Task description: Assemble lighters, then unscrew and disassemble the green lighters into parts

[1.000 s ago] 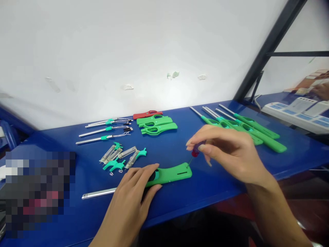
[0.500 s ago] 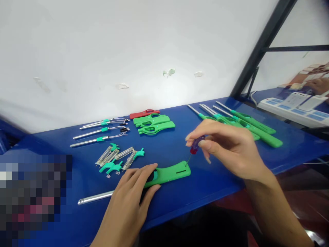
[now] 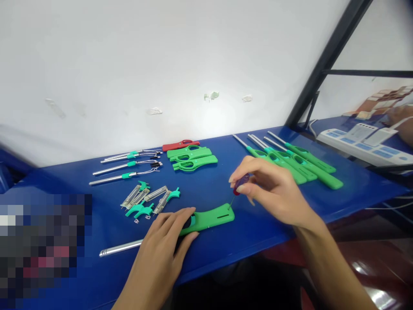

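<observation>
Two hands work a lighter with a small screwdriver on a blue bench.

The left hand (image 3: 164, 247) lies flat, fingers together, pressing the lighter (image 3: 206, 219) down at the near edge of the bench (image 3: 226, 254); its metal tube (image 3: 121, 248) sticks out to the left. The right hand (image 3: 274, 193) pinches a red-handled screwdriver (image 3: 238, 186) in closed fingertips, tip set on the lighter's right end. Far left lie three tubes with wires (image 3: 129, 165), and nearer, a heap of small metal parts (image 3: 148, 200). Green shells (image 3: 192, 157) and one red shell (image 3: 180, 145) lie far centre. Finished lighters (image 3: 290, 159) lie in a row at far right.
</observation>
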